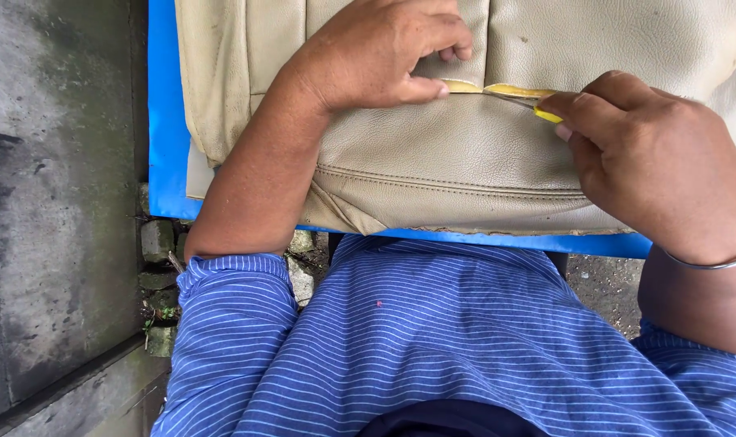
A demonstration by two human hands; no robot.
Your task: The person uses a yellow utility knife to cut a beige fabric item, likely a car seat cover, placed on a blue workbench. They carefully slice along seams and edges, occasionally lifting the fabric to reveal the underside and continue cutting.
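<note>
Pinching the split seam point(497, 89) with the left hand point(380, 53), the right hand point(643, 154) grips a yellow tool point(546, 114), cover point(465, 162) partly opened.

The seat cover point(465, 162) looked like beige leather or leatherette, finely grained with a soft matt sheen, stitched in raised seams. Where its seam gaped, yellow foam point(497, 89) showed, dull and spongy. The small tool point(548, 114) had a yellow tip that looked like smooth plastic. Beneath lay a blue bench point(164, 121), flat, smooth and matt. The bangle point(712, 263) was polished metal. The shirt point(433, 340) was woven striped cloth. The wall point(52, 202) was rough, stained concrete.
</note>
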